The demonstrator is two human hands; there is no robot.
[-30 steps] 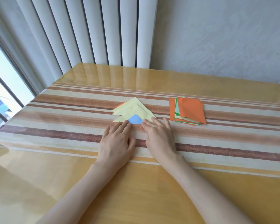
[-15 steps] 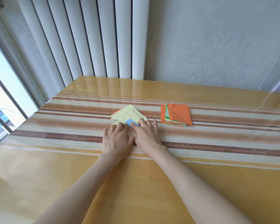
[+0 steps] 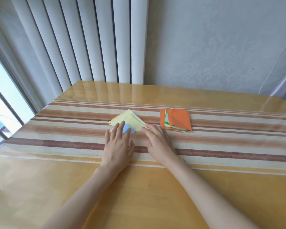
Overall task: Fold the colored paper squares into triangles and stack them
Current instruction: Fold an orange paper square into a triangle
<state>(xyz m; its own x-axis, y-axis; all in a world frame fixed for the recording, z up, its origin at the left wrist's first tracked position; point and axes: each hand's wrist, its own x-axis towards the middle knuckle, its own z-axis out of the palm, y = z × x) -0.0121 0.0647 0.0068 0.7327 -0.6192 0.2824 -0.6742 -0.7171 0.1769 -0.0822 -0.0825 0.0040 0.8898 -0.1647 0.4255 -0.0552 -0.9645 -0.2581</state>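
Observation:
A stack of folded pale yellow triangles (image 3: 130, 120) lies on the striped cloth, with an orange corner peeking out at its left and a small blue triangle (image 3: 128, 129) on its near edge. My left hand (image 3: 118, 146) lies flat, its straight fingertips on the blue triangle and the yellow stack's left part. My right hand (image 3: 158, 142) is flat beside it, its fingertips touching the stack's right corner. To the right sits a pile of unfolded squares (image 3: 177, 120), orange on top with green and white edges showing.
The striped runner (image 3: 221, 139) crosses a glossy yellow wooden table (image 3: 139, 195). White vertical blinds (image 3: 89, 47) and a grey wall stand behind the far edge. A window is at the left.
My two hands, close together over the blue triangle before, have spread apart. The right hand slid right to the stack's corner. More of the blue triangle shows.

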